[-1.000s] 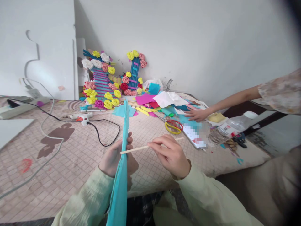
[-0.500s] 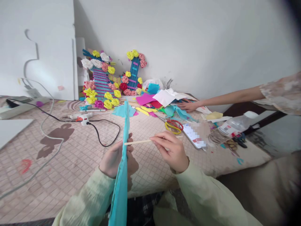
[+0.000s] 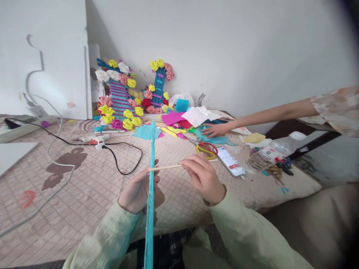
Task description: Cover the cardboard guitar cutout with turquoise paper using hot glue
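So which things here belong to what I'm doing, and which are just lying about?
In the job, it seems:
turquoise piece, in your left hand
stick, in your right hand, crossing the piece's edge

Probably just lying about:
scissors
phone
bottle
white paper

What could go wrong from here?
The tip of the stick in the right hand appears to meet the narrow edge of the turquoise panel, so it could slip off.

Only the left hand is seen supporting the panel, so it might tilt.

A co-worker's hand lies on paper near the scissors and could knock them.
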### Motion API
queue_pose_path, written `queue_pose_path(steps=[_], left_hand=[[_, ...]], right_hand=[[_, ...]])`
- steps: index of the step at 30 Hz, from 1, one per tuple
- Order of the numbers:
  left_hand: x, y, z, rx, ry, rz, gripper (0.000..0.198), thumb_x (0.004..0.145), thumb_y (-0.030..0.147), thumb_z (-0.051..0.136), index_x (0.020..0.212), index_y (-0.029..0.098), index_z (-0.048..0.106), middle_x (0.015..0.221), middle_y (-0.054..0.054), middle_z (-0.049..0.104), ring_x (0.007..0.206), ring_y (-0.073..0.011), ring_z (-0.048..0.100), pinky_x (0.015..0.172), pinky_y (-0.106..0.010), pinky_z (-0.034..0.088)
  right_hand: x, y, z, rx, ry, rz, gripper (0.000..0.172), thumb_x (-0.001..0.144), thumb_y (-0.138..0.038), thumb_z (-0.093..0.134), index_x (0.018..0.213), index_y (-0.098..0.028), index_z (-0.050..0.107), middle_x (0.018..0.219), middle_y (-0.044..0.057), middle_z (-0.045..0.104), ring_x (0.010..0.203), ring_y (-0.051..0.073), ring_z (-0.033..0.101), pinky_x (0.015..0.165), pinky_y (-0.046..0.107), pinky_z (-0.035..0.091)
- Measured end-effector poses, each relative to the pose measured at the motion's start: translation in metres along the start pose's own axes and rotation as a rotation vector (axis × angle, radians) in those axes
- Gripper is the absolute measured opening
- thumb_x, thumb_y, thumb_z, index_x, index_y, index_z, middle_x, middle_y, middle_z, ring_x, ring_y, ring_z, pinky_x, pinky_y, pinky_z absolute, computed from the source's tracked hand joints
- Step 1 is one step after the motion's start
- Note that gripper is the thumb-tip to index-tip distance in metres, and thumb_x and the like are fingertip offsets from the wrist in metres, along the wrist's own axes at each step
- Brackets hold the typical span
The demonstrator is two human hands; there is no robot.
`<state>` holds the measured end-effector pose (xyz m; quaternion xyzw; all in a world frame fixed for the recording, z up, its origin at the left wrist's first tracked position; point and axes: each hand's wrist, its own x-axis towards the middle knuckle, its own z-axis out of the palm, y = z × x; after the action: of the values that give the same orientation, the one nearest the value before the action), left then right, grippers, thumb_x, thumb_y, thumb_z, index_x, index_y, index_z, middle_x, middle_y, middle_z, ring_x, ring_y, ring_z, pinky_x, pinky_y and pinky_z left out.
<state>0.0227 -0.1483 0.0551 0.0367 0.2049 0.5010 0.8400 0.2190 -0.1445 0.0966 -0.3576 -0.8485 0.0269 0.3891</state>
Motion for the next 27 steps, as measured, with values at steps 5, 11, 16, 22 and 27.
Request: queue_pose_path(steps=[5, 11, 16, 22, 27], left_hand=[[-0.0002, -0.0010, 0.0013, -0.012, 0.004, -0.012, 0.027, 0.087, 0.012, 0.035, 0.109, 0.011, 0.051, 0.067, -0.003, 0.056, 0.050, -0.0091, 0.055, 0.043, -0.016, 0.048], [-0.0023, -0.0040, 0.0077, -0.009, 0.094, 0.000, 0.022, 0.081, 0.007, 0.046, 0.097, 0.016, 0.058, 0.068, -0.002, 0.057, 0.053, -0.0094, 0.057, 0.050, -0.019, 0.051], [-0.0014, -0.0023, 0.0072, -0.026, 0.089, -0.008, 0.025, 0.083, 0.008, 0.044, 0.104, 0.017, 0.055, 0.064, 0.000, 0.055, 0.046, -0.0067, 0.053, 0.041, -0.014, 0.046], [-0.0038, -0.0015, 0.0057, -0.071, 0.085, -0.025, 0.030, 0.090, 0.013, 0.027, 0.109, 0.014, 0.051, 0.068, -0.003, 0.055, 0.047, -0.0071, 0.055, 0.042, -0.014, 0.048], [-0.0067, -0.0009, 0.0045, -0.111, 0.015, -0.053, 0.022, 0.088, 0.012, 0.032, 0.098, 0.012, 0.052, 0.070, -0.002, 0.054, 0.047, -0.0059, 0.052, 0.043, -0.014, 0.047]], right_hand=[[-0.0001, 0.0039, 0.0031, 0.014, 0.003, 0.018, 0.020, 0.085, -0.010, 0.041, 0.091, -0.016, 0.059, 0.083, 0.006, 0.059, 0.078, 0.018, 0.049, 0.072, 0.034, 0.041], [0.0013, 0.0037, -0.0013, -0.143, 0.031, -0.087, 0.027, 0.080, -0.002, 0.041, 0.093, -0.016, 0.061, 0.084, 0.007, 0.060, 0.079, 0.020, 0.048, 0.073, 0.036, 0.040], [-0.0010, 0.0011, -0.0003, -0.092, 0.106, -0.089, 0.025, 0.081, -0.006, 0.046, 0.095, -0.018, 0.062, 0.085, 0.006, 0.061, 0.079, 0.019, 0.050, 0.074, 0.036, 0.040], [-0.0048, 0.0008, 0.0066, 0.046, 0.079, -0.049, 0.025, 0.082, -0.007, 0.046, 0.095, -0.021, 0.062, 0.084, 0.004, 0.062, 0.079, 0.018, 0.052, 0.072, 0.034, 0.042], [0.0015, 0.0028, 0.0073, 0.050, 0.144, 0.014, 0.018, 0.085, -0.013, 0.046, 0.092, -0.018, 0.062, 0.081, 0.005, 0.061, 0.077, 0.018, 0.053, 0.073, 0.035, 0.042]])
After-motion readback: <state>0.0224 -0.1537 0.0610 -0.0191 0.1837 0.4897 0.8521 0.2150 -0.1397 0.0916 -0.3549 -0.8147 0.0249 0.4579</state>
